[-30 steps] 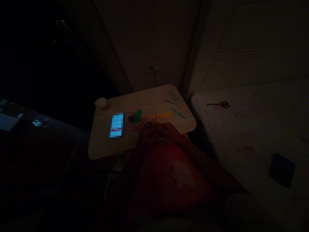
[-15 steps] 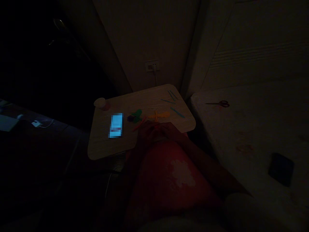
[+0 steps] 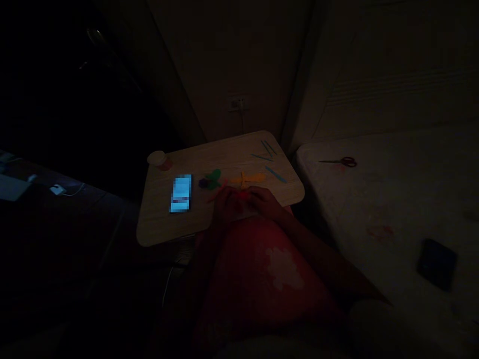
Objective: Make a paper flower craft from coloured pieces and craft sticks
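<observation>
In dim light, my left hand [image 3: 223, 204] and my right hand [image 3: 265, 200] meet at the near edge of a small table [image 3: 157, 229]. Their curled fingers close on a small red lump of what looks like modelling clay [image 3: 242, 195]; its shape is mostly hidden. Just beyond the fingers lies a flat orange-yellow piece [image 3: 254, 177]. A green leaf-like piece [image 3: 214, 175] touches a dark purple lump [image 3: 203, 183] left of it. Partly behind my left hand is a reddish strip [image 3: 213, 198].
A lit phone [image 3: 181, 193] and a cup [image 3: 159, 159] occupy the table's left side. Several thin blue-green sticks [image 3: 276, 174] are at its right. Scissors [image 3: 342, 162] and a dark flat object [image 3: 437, 264] rest on the pale surface at right. A wall socket [image 3: 237, 103] holds a plug.
My fingers have shifted slightly around the red lump, and more of it shows between them. The things on the table keep their places; the view has moved a little.
</observation>
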Available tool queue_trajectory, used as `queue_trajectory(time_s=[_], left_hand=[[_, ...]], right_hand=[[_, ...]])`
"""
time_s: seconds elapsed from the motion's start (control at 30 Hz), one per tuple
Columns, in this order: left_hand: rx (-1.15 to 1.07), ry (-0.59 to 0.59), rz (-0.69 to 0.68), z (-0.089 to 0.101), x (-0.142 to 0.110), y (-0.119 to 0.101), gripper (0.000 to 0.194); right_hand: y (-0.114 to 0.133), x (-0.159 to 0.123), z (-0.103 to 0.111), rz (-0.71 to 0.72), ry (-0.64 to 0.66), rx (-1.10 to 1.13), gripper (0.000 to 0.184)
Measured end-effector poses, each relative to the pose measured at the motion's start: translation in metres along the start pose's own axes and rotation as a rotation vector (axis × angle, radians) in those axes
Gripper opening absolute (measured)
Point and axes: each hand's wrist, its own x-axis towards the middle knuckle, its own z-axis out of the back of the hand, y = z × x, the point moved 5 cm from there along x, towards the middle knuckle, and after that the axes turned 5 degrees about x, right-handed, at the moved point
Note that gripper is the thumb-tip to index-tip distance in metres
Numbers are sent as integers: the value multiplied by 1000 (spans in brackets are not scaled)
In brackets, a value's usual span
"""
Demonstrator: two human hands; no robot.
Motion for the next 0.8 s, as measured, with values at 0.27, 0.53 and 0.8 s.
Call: queue_trajectory(time_s=[0.27,0.53,0.8], left_hand=[[116,118,-26,-5,-2,-3,45],[100,143,-51,-8,-2,-7,45],[92,97,-6,-4,0,-4,48]], right_hand=[[2,-1,-5,59,62,13,33],[0,0,-4,57,89,31,36],[-6,1,0,-66,25,120,43]])
